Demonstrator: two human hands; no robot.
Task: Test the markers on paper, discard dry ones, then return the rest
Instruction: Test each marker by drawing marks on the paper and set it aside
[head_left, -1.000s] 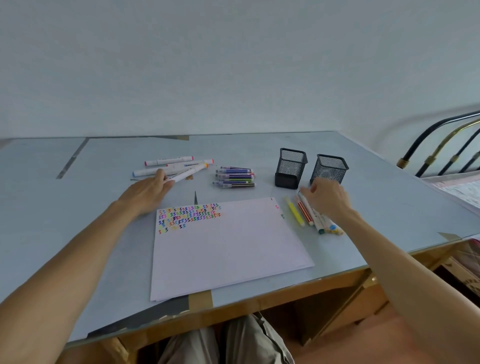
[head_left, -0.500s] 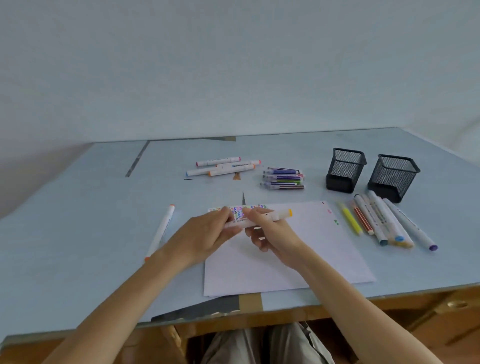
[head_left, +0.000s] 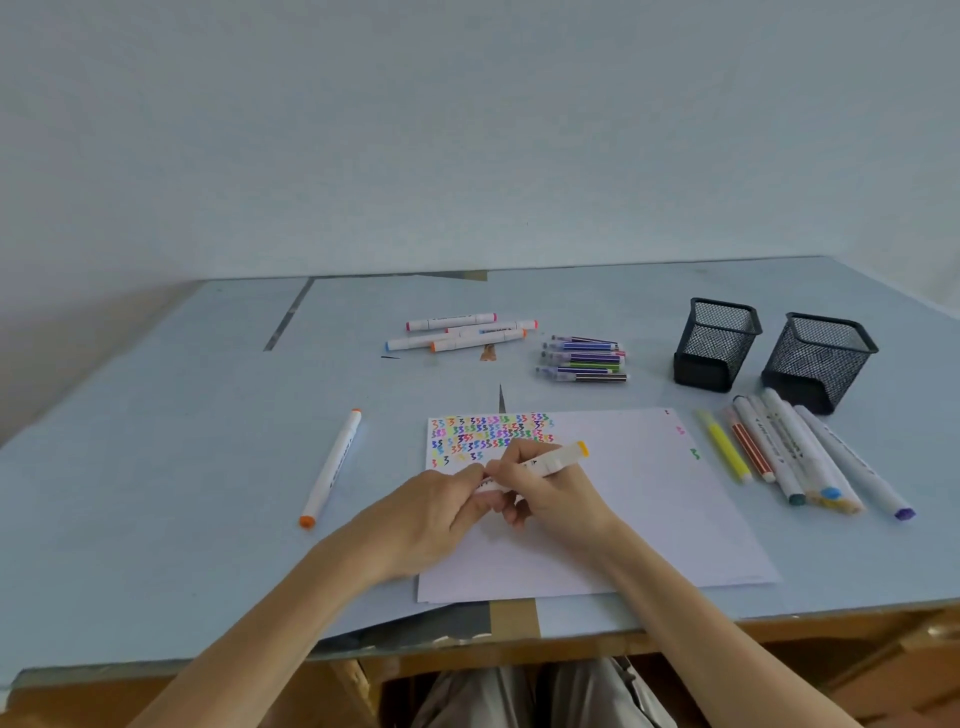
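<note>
Both hands grip a white marker with a yellow-orange cap (head_left: 550, 459) above the white paper sheet (head_left: 623, 509) on the pale blue counter (head_left: 156, 467): left hand (head_left: 436, 512) pinching its near end, right hand (head_left: 550, 499) wrapped round the barrel.

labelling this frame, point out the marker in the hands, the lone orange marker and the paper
held marker (head_left: 563, 453), head view, white barrel near its yellow cap
lone orange marker (head_left: 332, 465), head view, mid barrel
paper (head_left: 649, 519), head view, blank area
</note>
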